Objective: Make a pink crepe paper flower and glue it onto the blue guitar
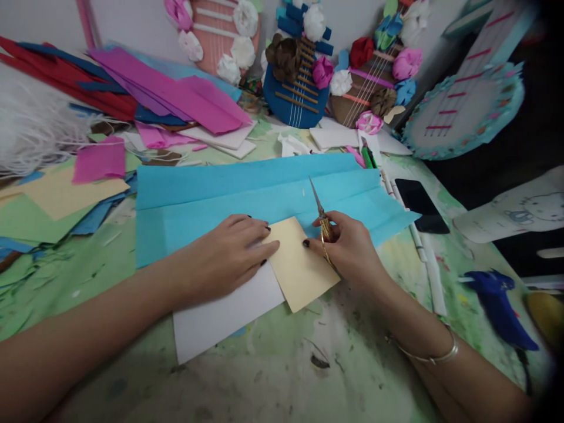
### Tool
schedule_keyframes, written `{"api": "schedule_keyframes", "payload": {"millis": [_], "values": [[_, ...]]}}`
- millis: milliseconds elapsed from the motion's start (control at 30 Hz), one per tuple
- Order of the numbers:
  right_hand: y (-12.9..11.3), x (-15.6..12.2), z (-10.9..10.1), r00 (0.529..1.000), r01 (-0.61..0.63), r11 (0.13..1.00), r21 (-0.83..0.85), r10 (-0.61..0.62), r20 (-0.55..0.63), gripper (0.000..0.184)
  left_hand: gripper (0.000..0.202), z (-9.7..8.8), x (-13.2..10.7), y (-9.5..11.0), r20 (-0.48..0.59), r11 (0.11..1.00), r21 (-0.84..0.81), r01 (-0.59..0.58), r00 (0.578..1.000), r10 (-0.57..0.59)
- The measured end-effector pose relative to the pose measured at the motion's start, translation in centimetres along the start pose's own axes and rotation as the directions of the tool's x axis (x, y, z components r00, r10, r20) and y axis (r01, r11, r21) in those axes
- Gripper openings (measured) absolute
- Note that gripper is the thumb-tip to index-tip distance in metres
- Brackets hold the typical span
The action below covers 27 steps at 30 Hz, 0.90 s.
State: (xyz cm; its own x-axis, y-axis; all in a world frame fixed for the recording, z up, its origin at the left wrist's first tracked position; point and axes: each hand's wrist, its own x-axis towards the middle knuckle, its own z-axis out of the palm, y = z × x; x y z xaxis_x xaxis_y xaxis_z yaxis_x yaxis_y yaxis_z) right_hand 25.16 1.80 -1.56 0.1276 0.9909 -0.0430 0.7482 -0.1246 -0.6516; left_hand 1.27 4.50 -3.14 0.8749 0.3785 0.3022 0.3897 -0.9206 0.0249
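Note:
My left hand (233, 252) lies flat over a white sheet of paper (229, 320), its fingertips reaching the left edge of a cream paper square (302, 264). That square overlaps the right end of the white sheet. In my right hand (352, 244) is a small pair of gold-handled scissors (324, 226), blades pointing up and away and looking closed. The right thumb rests at the cream square's right side. Behind both hands spreads a large creased sheet of blue crepe paper (220, 191), partly covered by the left hand and the papers.
Coloured paper scraps (61, 194) and white string (39, 111) crowd the left. Several decorated paper instruments (295, 88) stand along the back. At right lie a phone (420, 202), a blue glue gun (500, 305) and pens (414, 235); a green-handled cutter (366, 154) is farther back.

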Motion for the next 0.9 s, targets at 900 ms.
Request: {"api": "schedule_keyframes", "payload": {"millis": [900], "values": [[-0.4,0.5,-0.7,0.992,0.125,0.972,-0.2,-0.119,0.043,0.019,0.047,-0.4,1.5,5.1,0.037,0.989,-0.017,-0.145,0.989,0.146]]}}
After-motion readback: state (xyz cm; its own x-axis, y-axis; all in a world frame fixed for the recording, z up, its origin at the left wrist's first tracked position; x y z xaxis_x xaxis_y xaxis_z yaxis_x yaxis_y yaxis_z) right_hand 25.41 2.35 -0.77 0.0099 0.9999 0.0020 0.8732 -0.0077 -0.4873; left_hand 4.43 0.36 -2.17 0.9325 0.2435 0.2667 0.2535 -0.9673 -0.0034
